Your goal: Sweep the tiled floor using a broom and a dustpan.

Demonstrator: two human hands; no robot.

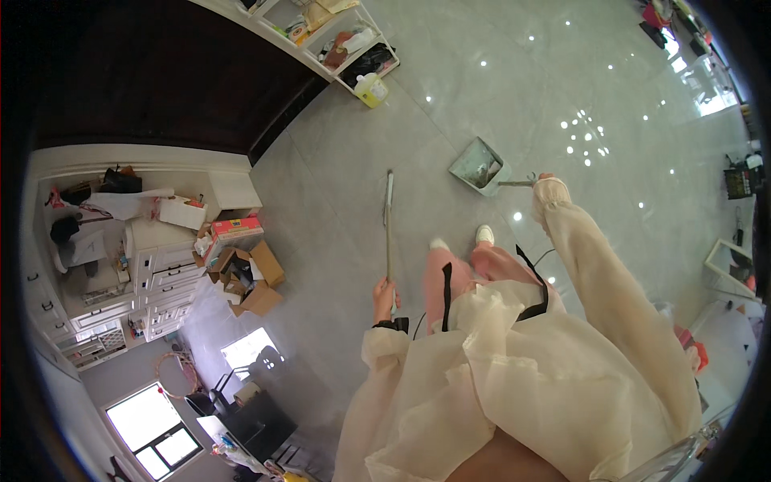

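My left hand [385,299], with a dark band at the wrist, is closed around the pole of a long-handled broom [389,233]. The pole points away from me, and its narrow far end shows almost edge-on against the floor. At the end of my stretched-out right arm, my right hand [546,178] grips the handle of a grey-green dustpan [480,166]; the sleeve hides most of its fingers. Some greyish stuff lies in the dustpan's pan, whose open side faces left, toward the broom. A gap of floor separates broom and dustpan.
Glossy grey tiles [321,193] reflect several lights. Open cardboard boxes [249,277] stand beside white cabinets [173,269] at the left. A yellow jug [371,90] sits by a white shelf rack [345,40] at the far side. My light shoes [484,234] are just below the dustpan.
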